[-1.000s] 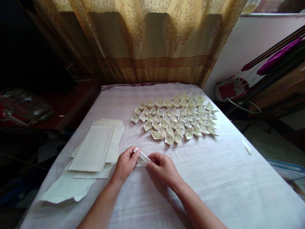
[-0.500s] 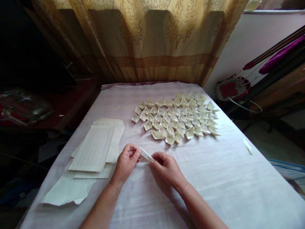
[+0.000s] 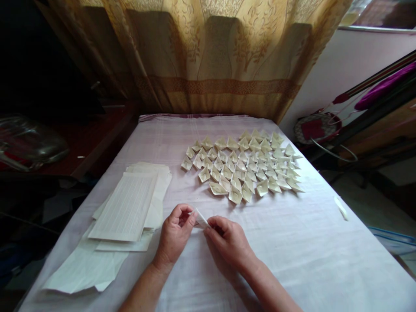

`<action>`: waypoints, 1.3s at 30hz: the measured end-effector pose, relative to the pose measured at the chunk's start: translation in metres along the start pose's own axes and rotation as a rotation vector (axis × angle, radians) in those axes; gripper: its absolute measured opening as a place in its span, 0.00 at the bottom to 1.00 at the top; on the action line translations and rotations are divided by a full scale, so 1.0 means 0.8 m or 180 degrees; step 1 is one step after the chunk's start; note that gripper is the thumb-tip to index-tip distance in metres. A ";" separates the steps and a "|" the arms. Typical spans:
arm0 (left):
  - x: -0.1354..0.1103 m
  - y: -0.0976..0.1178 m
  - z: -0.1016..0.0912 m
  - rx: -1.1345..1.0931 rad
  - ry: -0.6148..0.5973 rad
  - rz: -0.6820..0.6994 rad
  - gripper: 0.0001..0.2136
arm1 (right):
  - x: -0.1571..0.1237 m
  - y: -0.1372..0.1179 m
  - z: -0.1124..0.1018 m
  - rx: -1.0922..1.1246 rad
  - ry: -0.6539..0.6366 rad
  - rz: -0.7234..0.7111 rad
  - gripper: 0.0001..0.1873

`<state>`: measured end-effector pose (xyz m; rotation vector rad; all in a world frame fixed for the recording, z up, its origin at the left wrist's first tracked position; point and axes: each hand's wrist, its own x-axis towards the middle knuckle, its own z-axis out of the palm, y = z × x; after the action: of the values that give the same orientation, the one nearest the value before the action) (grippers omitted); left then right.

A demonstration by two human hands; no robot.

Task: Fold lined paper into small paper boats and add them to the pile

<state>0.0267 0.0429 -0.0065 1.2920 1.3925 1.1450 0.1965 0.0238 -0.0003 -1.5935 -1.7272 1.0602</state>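
Note:
A small folded piece of white paper (image 3: 201, 219) is held between my two hands, above the near middle of the table. My left hand (image 3: 176, 232) pinches its left end between thumb and fingers. At the other end, my right hand (image 3: 227, 237) grips it the same way, fingers curled. Beyond them sit several small folded paper boats (image 3: 238, 167), packed close together in uneven rows. To the left of my left hand lies a stack of lined paper sheets (image 3: 125, 206), some with torn or crooked edges.
A pale cloth covers the table (image 3: 276, 260). A patterned curtain (image 3: 214, 56) hangs behind its far edge. On the right side lies a small white strip (image 3: 341, 209). A dark red cabinet (image 3: 110, 134) stands at the left, and a round bag (image 3: 316, 128) is at the right.
The folded paper has turned and shows a narrower face. My hands have come slightly closer together, still holding both ends. The whole view has shifted a little.

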 end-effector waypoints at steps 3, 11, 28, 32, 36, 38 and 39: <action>-0.004 0.000 -0.001 0.0086 -0.0002 0.0052 0.10 | 0.000 0.000 0.003 -0.0039 0.0077 -0.0104 0.08; -0.011 0.005 0.000 0.0160 0.0081 0.0306 0.08 | -0.003 -0.008 0.010 -0.0131 0.0161 -0.0274 0.08; -0.006 0.013 -0.003 0.0264 -0.0159 0.0895 0.13 | -0.005 -0.021 0.007 0.0242 0.0038 -0.0249 0.09; -0.006 0.011 0.000 0.0439 -0.0093 0.1080 0.09 | -0.002 -0.023 0.013 0.1000 0.0087 -0.0131 0.16; -0.007 0.003 0.003 0.0419 -0.0056 0.1016 0.06 | 0.002 -0.028 0.020 0.1403 0.0267 0.0088 0.15; -0.009 -0.002 0.004 0.0328 -0.0114 0.0820 0.06 | 0.004 -0.030 0.022 0.1520 0.0354 0.0157 0.15; -0.010 -0.004 0.005 0.0272 -0.0154 0.0657 0.05 | 0.005 -0.030 0.021 0.1574 0.0384 0.0184 0.15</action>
<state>0.0305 0.0354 -0.0100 1.5432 1.3075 1.1927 0.1687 0.0252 0.0102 -1.3613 -1.2222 1.2710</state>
